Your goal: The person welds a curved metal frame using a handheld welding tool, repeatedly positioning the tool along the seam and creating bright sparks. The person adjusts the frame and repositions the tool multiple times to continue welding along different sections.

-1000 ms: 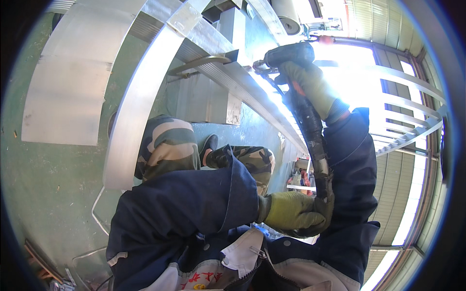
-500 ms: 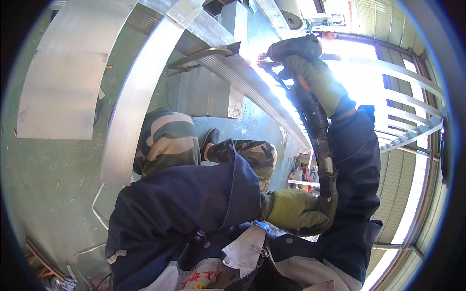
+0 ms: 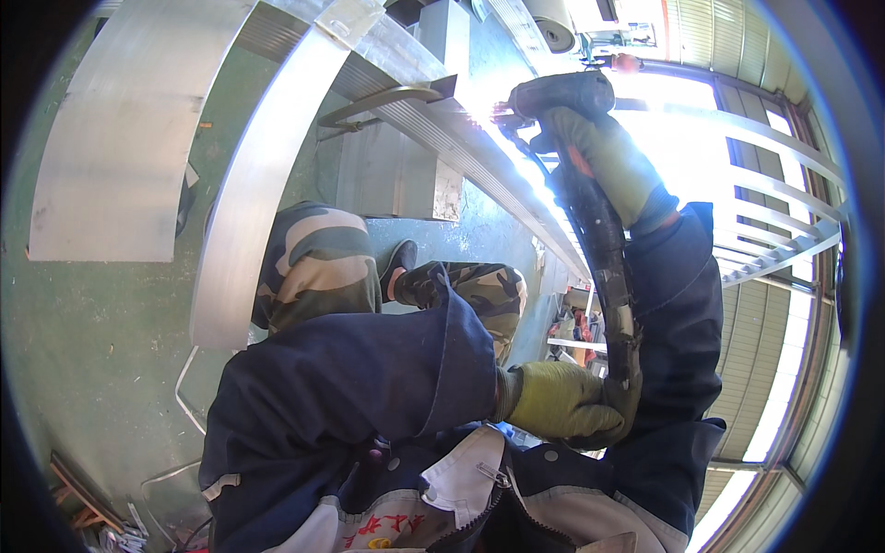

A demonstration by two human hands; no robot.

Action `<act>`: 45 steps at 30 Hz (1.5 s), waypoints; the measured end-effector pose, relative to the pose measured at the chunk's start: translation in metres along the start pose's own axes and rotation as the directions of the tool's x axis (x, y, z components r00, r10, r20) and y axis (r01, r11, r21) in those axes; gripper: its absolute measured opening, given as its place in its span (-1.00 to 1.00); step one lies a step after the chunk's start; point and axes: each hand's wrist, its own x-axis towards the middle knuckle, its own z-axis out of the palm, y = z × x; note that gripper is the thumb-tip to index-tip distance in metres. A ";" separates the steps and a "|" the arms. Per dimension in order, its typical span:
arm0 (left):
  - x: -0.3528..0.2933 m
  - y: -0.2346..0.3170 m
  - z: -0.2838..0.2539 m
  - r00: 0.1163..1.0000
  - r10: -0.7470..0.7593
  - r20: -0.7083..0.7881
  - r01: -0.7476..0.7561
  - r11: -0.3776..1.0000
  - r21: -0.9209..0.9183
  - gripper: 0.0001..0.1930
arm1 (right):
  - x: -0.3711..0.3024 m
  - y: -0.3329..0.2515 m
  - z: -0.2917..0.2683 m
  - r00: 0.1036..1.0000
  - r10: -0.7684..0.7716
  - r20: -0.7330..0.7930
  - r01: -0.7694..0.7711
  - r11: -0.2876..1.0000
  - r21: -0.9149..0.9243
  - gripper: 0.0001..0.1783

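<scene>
My right hand (image 3: pixel 604 161), in a yellow-green work glove, is wrapped round a black welding gun (image 3: pixel 562 95). Its nozzle points left, beside a dazzling glare at a ribbed metal beam (image 3: pixel 461 143); the exact contact point is washed out. From the gun a thick black taped cable (image 3: pixel 604 253) runs down along my right forearm. My left hand (image 3: pixel 564 401), gloved alike, is closed round that cable at its lower bend, close to my chest. A metal clamp (image 3: pixel 387 98) sits on the beam, left of the nozzle.
A long curved-looking metal strip (image 3: pixel 258 166) and a wide flat metal panel (image 3: pixel 124 138) extend on the left. A box-shaped metal piece (image 3: pixel 396 180) is below the beam. White metal bars (image 3: pixel 774 189) stand at the right. My camouflage-trousered knee (image 3: pixel 318 263) is beneath the beam.
The glare at the nozzle has shifted slightly in shape, and the gun sits marginally lower and farther right in the picture. Both hands keep their grip.
</scene>
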 end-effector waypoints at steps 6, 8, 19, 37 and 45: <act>-0.004 0.012 -0.002 0.998 -0.050 0.027 0.049 0.998 0.026 -0.60 | -0.005 -0.005 -0.001 0.999 -0.037 0.018 0.037 0.999 0.027 -0.47; -0.006 0.011 -0.001 1.000 -0.024 0.015 0.024 0.999 0.044 -0.59 | -0.007 -0.016 -0.006 0.997 -0.066 0.031 0.066 0.998 0.011 -0.46; -0.008 0.036 -0.007 0.927 -0.254 0.276 0.217 0.964 0.156 -0.54 | -0.068 -0.048 -0.015 0.957 0.289 0.018 -0.243 0.769 0.591 -0.48; -0.014 -0.131 -0.045 0.835 -0.315 0.451 0.125 0.907 0.402 -0.57 | -0.179 0.005 0.145 0.877 0.481 -0.007 -0.147 0.281 0.948 -0.47; -0.016 0.023 -0.105 0.719 -0.694 0.024 0.693 0.720 0.040 -0.61 | -0.164 -0.001 0.271 0.923 0.382 -0.037 0.075 -0.086 0.993 -0.52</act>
